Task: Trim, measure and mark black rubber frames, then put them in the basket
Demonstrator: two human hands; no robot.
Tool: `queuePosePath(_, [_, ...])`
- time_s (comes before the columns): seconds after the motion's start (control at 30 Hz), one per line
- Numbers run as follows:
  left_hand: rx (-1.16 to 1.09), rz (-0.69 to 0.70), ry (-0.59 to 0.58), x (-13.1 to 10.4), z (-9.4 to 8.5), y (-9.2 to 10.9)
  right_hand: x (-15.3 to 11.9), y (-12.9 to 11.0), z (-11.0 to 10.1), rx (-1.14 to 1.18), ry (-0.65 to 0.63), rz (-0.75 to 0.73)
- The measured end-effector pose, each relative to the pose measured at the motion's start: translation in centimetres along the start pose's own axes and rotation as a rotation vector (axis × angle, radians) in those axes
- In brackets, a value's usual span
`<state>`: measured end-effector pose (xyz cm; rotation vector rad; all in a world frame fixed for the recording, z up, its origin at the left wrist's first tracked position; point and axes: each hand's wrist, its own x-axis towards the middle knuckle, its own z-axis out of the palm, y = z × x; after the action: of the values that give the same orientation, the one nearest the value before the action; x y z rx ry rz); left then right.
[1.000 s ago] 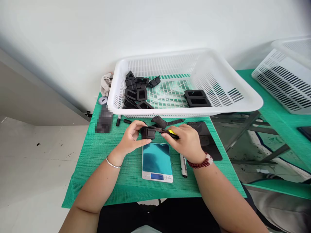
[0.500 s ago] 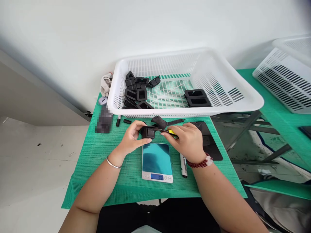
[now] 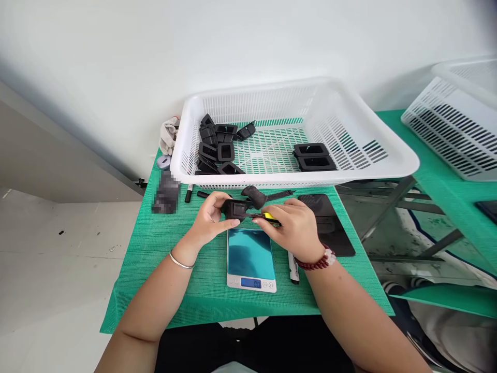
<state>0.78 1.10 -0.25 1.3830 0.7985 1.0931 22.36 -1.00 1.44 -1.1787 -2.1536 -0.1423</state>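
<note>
The left hand pinched a black part, seemingly steadying it against the yellow-and-black tool clasped in the right hand just beside it.

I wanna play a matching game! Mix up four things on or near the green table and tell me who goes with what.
Things:
1. Left hand
2. Scale
3. Right hand
4. Basket behind the scale

Matches:
A. Shiny blue on top
B. White, with black frames inside
C. Holds a yellow-and-black tool
D. Holds a black piece

Pairs: 1-D, 2-A, 3-C, 4-B
</note>
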Motion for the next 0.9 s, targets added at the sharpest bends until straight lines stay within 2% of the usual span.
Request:
queuePosePath(0.17, [-0.013, 0.004, -0.011, 0.00, 0.00, 0.04, -0.12, 0.22, 0.06, 0.021, 0.030, 0.018])
queuePosePath(0.37, [-0.042, 0.009, -0.091, -0.18, 0.27, 0.49, -0.14, 0.59, -0.05, -0.019, 0.049, 0.044])
queuePosePath(0.57, [-0.027, -0.016, -0.072, -0.15, 0.26, 0.58, -0.20, 0.57, -0.01, 0.024, 0.037, -0.010])
queuePosePath(0.73, [-0.032, -0.029, -0.051, -0.17, 0.20, 0.63, -0.28, 0.65, 0.27, -0.070, 0.098, 0.094])
queuePosePath(0.9, [-0.021, -0.021, -0.041, -0.27, 0.33, 0.47, -0.16, 0.45, 0.40, -0.048, 0.148, 0.074])
